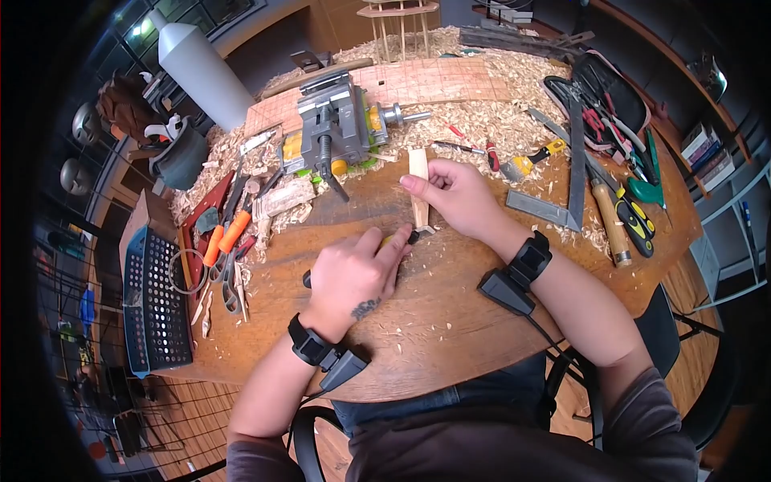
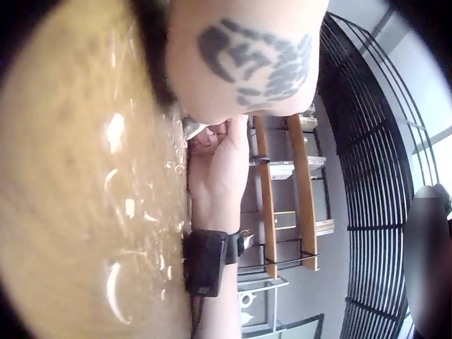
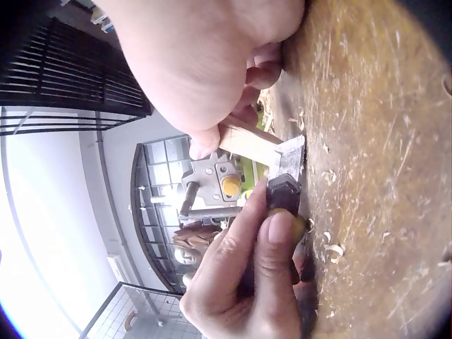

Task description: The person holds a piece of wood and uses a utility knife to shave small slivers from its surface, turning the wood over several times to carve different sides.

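In the head view my left hand (image 1: 353,269) grips a flat-bladed cutting tool (image 3: 284,192) with a black and yellow handle, low over the table. Its short metal blade (image 3: 291,157) points to the right. My right hand (image 1: 462,205) holds a pale, narrow piece of wood (image 1: 419,189) between thumb and fingers, tilted with its lower end toward the tabletop. That lower end meets the blade in the right wrist view. The left wrist view shows the back of the left wrist, which hides the tool.
A metal vise (image 1: 333,120) stands beyond the hands among wood shavings (image 1: 474,120). A try square (image 1: 574,177), a yellow-handled scraper (image 1: 526,163) and a wood-handled tool (image 1: 610,221) lie to the right. Orange-handled tools (image 1: 233,230) and a perforated basket (image 1: 159,297) are on the left.
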`<state>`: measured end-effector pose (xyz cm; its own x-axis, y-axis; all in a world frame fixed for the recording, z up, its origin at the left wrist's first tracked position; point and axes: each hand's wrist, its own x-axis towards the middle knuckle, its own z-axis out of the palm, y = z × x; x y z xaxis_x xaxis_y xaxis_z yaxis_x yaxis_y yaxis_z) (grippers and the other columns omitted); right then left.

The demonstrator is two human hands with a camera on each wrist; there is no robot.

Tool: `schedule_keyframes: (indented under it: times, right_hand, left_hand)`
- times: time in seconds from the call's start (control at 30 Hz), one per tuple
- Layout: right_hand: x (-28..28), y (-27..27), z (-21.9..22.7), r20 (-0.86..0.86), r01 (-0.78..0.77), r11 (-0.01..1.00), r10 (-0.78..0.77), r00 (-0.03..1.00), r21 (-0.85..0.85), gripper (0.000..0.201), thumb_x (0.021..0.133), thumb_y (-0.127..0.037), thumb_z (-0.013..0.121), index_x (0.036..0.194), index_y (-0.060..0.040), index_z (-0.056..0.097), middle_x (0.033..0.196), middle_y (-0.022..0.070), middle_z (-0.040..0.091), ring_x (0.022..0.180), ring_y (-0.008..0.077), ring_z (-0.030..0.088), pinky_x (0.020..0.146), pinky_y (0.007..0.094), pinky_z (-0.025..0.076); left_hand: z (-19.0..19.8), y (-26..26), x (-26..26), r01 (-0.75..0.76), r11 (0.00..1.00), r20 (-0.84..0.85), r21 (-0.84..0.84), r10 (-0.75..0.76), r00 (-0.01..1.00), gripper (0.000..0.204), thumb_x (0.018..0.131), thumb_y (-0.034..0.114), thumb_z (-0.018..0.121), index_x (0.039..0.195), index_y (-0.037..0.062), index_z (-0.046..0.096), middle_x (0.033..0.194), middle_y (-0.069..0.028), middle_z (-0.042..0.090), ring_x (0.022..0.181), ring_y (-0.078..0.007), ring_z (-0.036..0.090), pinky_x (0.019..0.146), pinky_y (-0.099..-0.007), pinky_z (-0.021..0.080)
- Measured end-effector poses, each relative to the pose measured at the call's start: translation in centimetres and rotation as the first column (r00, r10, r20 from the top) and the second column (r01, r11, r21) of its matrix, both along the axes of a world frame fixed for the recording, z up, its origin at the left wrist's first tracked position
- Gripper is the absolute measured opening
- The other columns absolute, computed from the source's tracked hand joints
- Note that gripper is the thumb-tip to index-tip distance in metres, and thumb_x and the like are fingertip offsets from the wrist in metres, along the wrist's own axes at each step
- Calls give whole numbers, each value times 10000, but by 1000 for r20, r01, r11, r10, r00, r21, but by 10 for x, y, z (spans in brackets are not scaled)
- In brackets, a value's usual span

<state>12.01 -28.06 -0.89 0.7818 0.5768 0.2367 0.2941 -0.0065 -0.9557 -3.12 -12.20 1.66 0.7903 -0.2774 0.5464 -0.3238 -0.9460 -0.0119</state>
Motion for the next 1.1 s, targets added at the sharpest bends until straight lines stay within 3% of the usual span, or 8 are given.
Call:
schedule_keyframes:
  times: [0.2,0.27,0.4,0.7,0.8,1.0,1.1]
  right_hand:
    - [-2,-2,6,15,18,998,-17,1000,-59,391,977,-372,770,814,-24,701,691,-48,607,640,27,504,571,235,428]
    - [-1,-1,4,16,11,999,-10,1000,-48,393,976,-372,771,813,-22,699,690,-49,607,640,27,504,571,236,428]
    - [-3,-1,6,7,15,999,-15,1000,-30,403,976,-377,770,808,-19,693,689,-48,610,641,29,503,573,239,429]
    - [-3,-2,3,7,37,997,-37,999,-60,340,1011,-329,732,899,-8,719,715,-63,589,667,22,478,585,233,402]
    - [3,-4,-2,59,26,996,-21,998,-83,384,1006,-372,726,937,5,731,706,-19,641,643,55,535,586,262,461]
    - [1,-1,-6,57,31,1000,-31,998,7,342,1011,-329,714,952,8,738,710,12,666,639,75,568,591,279,480]
    - [2,0,-6,83,32,996,-25,996,-82,271,1041,-272,687,1006,-7,734,776,-50,656,696,17,539,622,228,453]
  left_hand:
    - [0,-1,-2,-8,1000,-40,20,8,999,305,896,187,778,1199,150,777,742,-60,589,580,-259,622,538,-381,508]
    - [0,1,1,-56,997,8,-44,57,998,302,899,192,778,1198,147,777,741,-62,592,585,-260,626,538,-380,507]
    - [0,5,6,-54,998,54,-18,55,997,301,916,215,757,1210,151,766,740,-61,561,576,-241,618,523,-364,505]
    - [1,-1,-2,-3,999,-33,46,5,999,273,927,223,739,1190,154,768,746,-50,578,605,-230,634,533,-361,516]
    - [3,0,-3,-27,999,-50,21,28,998,287,909,216,770,1190,160,781,765,-55,620,603,-263,644,543,-374,517]
    - [3,3,-1,-75,992,-58,-98,70,996,247,914,207,768,1152,147,791,782,-61,653,624,-277,658,542,-385,520]
    - [5,4,2,-102,988,-13,-116,101,995,254,915,199,772,1163,152,790,783,-66,653,627,-277,658,545,-391,520]
